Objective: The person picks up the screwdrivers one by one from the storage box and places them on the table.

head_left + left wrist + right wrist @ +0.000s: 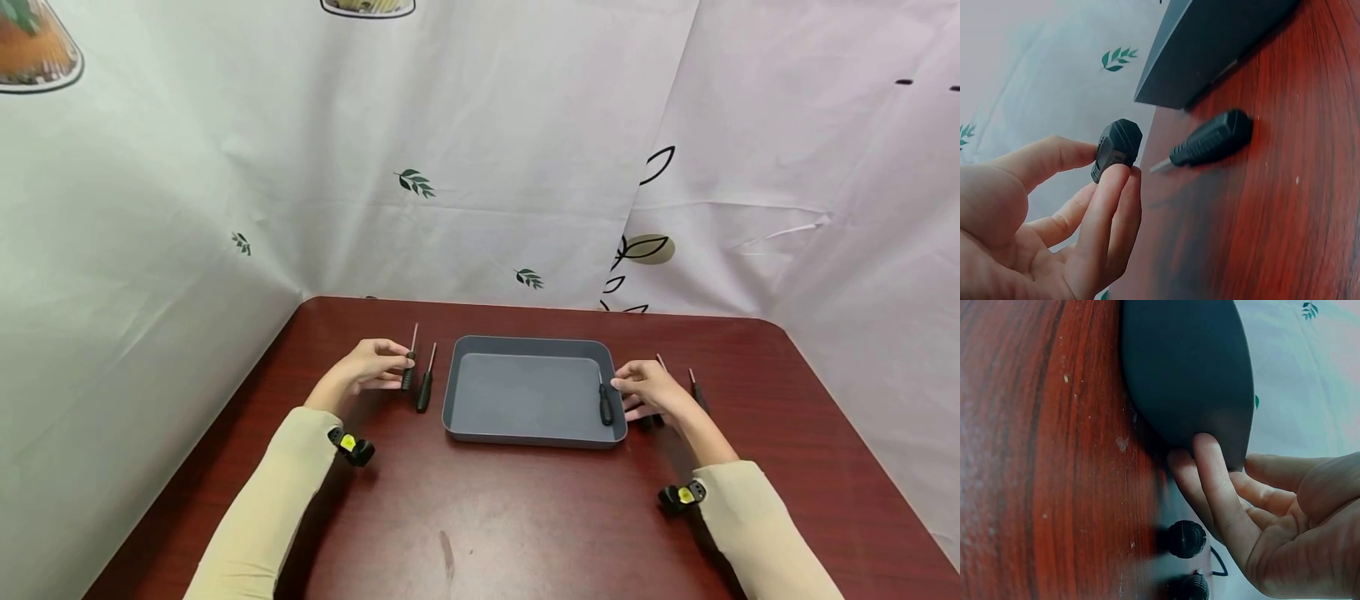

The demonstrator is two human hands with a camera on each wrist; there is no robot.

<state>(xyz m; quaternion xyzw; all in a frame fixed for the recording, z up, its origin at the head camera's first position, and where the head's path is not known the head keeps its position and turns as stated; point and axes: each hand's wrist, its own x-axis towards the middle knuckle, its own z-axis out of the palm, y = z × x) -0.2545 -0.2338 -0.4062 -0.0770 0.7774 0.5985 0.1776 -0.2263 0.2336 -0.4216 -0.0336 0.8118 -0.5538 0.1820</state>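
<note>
My left hand (pixel 375 364) pinches a black-handled screwdriver (pixel 408 372) between thumb and fingers, its shaft pointing up and away. In the left wrist view the end of that screwdriver's handle (pixel 1121 142) faces the camera, above the table. Another screwdriver (pixel 425 390) lies just right of this hand, beside the tray. The grey rectangular tray (pixel 534 440) sits mid-table with one screwdriver (pixel 605 406) inside along its right wall. My right hand (pixel 648 390) holds the tray's right side, thumb at the rim and fingers (pixel 1213 464) against the outer wall.
To the right of the tray, two more screwdrivers lie partly hidden by the right hand; one handle (pixel 699 395) shows past the wrist. The red-brown wooden table (pixel 517 517) meets a white printed cloth (pixel 480 242) at its back and sides.
</note>
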